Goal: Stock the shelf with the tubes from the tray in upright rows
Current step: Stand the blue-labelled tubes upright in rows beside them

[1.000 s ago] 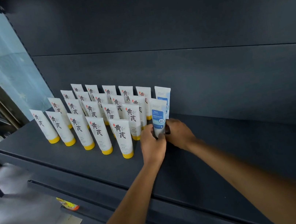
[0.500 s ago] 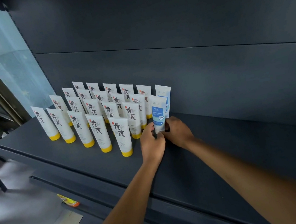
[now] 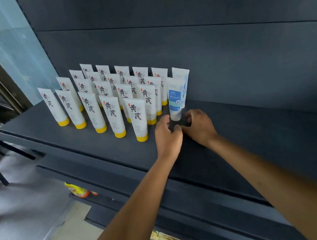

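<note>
Fingers of your left hand (image 3: 167,137) and right hand (image 3: 198,127) curl loosely either side of the blue tube's (image 3: 176,98) cap, apparently not gripping; it stands upright on the shelf (image 3: 257,129), right of the yellow-capped tubes (image 3: 110,108)

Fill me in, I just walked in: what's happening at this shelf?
A person is stocking a dark shelf with tubes. Yellow-capped tubes stand in upright rows. Both hands, left hand and right hand, sit at the base of a blue-labelled tube, standing on its cap; fingers look just off it.
</note>
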